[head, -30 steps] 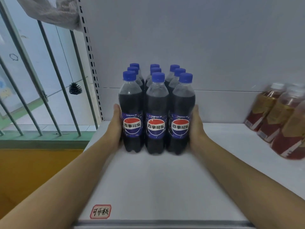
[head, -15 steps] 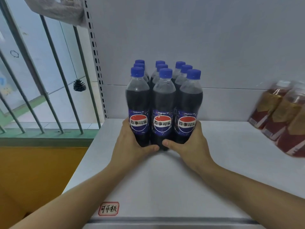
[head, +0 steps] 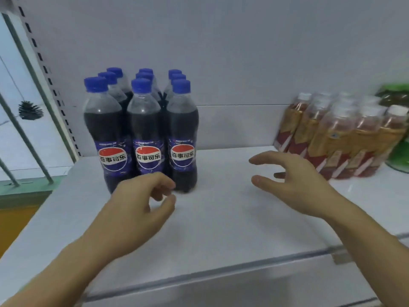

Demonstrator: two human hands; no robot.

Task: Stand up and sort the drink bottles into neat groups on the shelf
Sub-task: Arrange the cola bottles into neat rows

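Several cola bottles (head: pixel 146 134) with blue caps and blue labels stand upright in a tight block at the back left of the white shelf (head: pixel 221 229). My left hand (head: pixel 137 204) hovers just in front of the block's base, fingers loosely curled, holding nothing. My right hand (head: pixel 296 182) is spread open over the middle of the shelf, apart from any bottle. At the back right stands a group of several amber tea bottles (head: pixel 340 138) with white caps and gold-red labels.
A green bottle (head: pixel 398 129) shows at the far right edge behind the tea bottles. A perforated shelf upright (head: pixel 51 85) and window bars (head: pixel 26 138) run along the left. The shelf's front lip (head: pixel 221 271) crosses below my arms.
Both hands have let go of the cola block and drawn back. My right hand has moved right toward the tea bottles. The view has turned right, showing more tea bottles.
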